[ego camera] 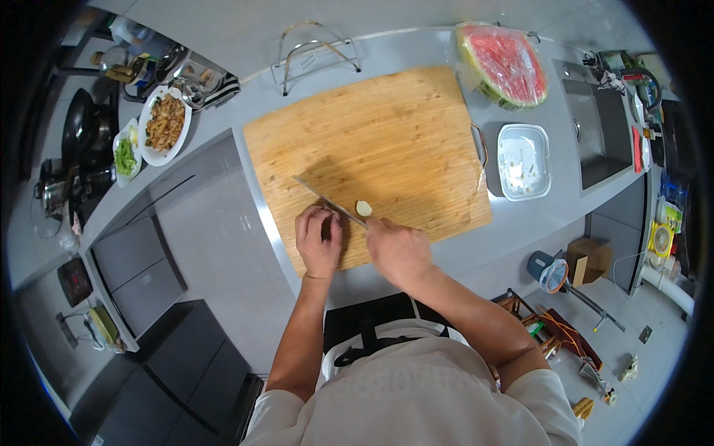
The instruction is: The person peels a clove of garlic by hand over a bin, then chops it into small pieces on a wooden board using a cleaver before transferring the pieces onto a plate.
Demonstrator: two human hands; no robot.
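A large wooden cutting board [385, 128] lies on the grey counter before me. My right hand [399, 250] is closed round the handle of a kitchen knife [312, 188], whose blade points up and to the left over the board. My left hand [319, 240] rests with curled fingers on the near left part of the board, its fingertips at the blade's near side; what lies under them is hidden. A pale piece that looks like a garlic clove [363, 208] sits on the board just beyond the knife, close to my right hand.
A wrapped cut watermelon [505, 64] and a white plastic tray [524, 161] stand right of the board, before the sink [602, 128]. A metal rack [315, 56] stands behind it. At left are a plate of cooked food [165, 125], a dish of chopped greens [125, 156] and a black wok [78, 125].
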